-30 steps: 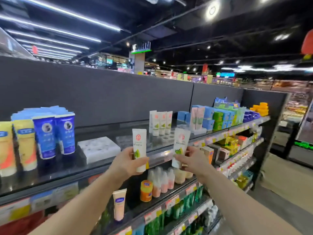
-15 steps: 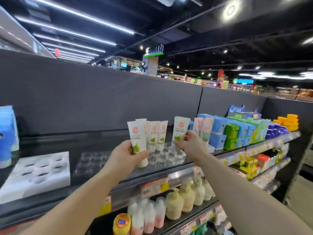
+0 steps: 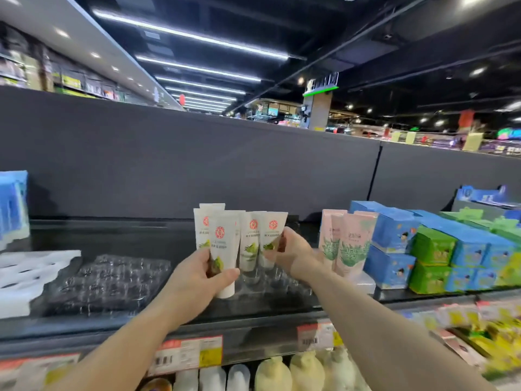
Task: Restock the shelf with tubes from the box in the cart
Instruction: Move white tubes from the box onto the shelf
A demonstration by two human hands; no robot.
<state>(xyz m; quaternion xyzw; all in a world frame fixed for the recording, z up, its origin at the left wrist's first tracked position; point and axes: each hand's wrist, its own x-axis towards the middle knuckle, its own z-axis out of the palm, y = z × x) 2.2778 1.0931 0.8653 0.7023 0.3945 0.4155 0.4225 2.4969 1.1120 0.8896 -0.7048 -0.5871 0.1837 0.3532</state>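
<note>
So the placing step is being worked here, by the look of it: two white tubes are being brought up to the top shelf (image 3: 253, 324) at once. One tube (image 3: 224, 253) is being held upright in the left hand (image 3: 197, 280), fingers and thumb wrapped round its lower half, cap end down and just above the clear tray (image 3: 112, 283). A second tube (image 3: 272, 238) is being pinched by the right hand (image 3: 293, 253) at its lower part, right beside the standing tubes (image 3: 249, 241) of the same kind. Whether that one is already seated in the tray can't be told, the hand is in the way.

Next move, as a guess: each cap is needing to be lined up with a free pocket in the tray and lowered straight in, so the neighbours aren't being knocked over. The box and cart aren't being shown at all, so how much stock is left can't be judged.

Around it: the shelf is dark and glossy, with a dark back panel (image 3: 197, 170) rising behind it. A white foam tray (image 3: 33, 272) is sitting at far left, pink tubes (image 3: 349, 244) just right of the right hand, then blue boxes (image 3: 394, 238) and green boxes (image 3: 431, 255) stacked further right. Price tags (image 3: 189, 354) are being carried on the near shelf edge, with pale bottles (image 3: 282, 373) on the shelf below. Overhead, strip lights (image 3: 191, 35) are running across a black ceiling.
</note>
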